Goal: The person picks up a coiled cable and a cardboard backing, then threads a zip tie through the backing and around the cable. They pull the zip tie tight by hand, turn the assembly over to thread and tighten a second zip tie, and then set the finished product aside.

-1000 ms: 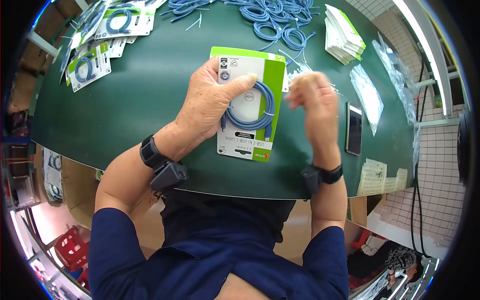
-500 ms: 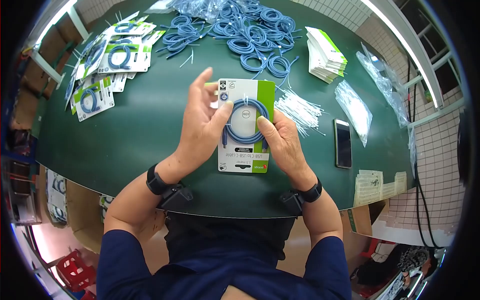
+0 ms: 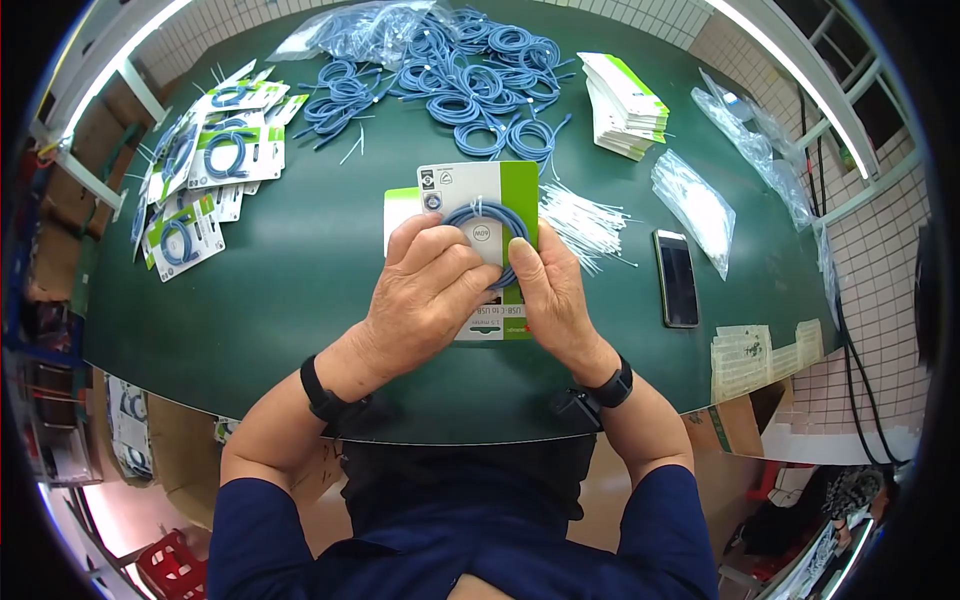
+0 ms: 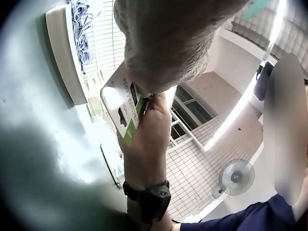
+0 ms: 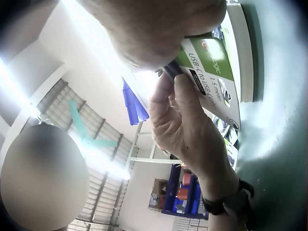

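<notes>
Around us on the green table lie loose blue cables far off, finished packs at far left, white ties and a phone to the right. Both our hands — left hand, right hand — curl tightly around the cable card, pinching its coiled cable at centre.

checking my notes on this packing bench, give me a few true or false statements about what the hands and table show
1. Both hands hold the card with the blue cable. True: the left hand and the right hand grip the card with the blue cable.
2. The phone lies left of the card. False: the phone lies to its right.
3. Loose blue coils are heaped at the far side of the table. True: the coils lie there.
4. The white ties sit in the right hand. False: the white ties lie on the table.
</notes>
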The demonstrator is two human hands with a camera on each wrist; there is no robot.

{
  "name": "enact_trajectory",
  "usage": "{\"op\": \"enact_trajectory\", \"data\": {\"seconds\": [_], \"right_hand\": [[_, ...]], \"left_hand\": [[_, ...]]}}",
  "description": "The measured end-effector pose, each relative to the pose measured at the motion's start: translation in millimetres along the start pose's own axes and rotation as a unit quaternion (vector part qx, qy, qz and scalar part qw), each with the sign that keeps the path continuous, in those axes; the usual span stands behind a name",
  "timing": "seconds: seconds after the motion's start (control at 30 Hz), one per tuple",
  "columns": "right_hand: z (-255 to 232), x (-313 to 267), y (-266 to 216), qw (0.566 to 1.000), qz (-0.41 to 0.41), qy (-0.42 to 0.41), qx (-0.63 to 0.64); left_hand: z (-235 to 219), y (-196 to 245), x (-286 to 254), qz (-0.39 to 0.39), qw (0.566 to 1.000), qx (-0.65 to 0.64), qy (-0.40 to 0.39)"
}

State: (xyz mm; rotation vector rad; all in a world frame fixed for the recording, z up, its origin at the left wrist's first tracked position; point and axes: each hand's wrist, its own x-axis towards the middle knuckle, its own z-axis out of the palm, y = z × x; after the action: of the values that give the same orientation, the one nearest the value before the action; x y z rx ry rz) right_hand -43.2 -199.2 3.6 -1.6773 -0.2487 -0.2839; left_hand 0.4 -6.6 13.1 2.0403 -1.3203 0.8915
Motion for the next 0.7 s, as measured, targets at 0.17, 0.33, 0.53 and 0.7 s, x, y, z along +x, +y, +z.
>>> {"op": "enact_trajectory", "data": {"seconds": [0.17, 0.33, 0.53, 0.7], "right_hand": [[8, -2, -3, 1.000, -0.018, 0.023, 0.002], [3, 0, -4, 0.999, -0.014, 0.017, -0.035], [-8, 0, -6, 0.997, -0.006, 0.065, -0.030], [-8, 4, 3, 0.997, -0.021, 0.069, -0.007]], "left_hand": [[1, -6, -3, 0.020, 1.000, -0.007, 0.007], [-8, -9, 1, 0.021, 0.998, -0.038, 0.040], [-14, 2, 13, -0.318, 0.901, -0.252, 0.156], [-10, -11, -1, -0.390, 0.749, -0.514, -0.152]]}}
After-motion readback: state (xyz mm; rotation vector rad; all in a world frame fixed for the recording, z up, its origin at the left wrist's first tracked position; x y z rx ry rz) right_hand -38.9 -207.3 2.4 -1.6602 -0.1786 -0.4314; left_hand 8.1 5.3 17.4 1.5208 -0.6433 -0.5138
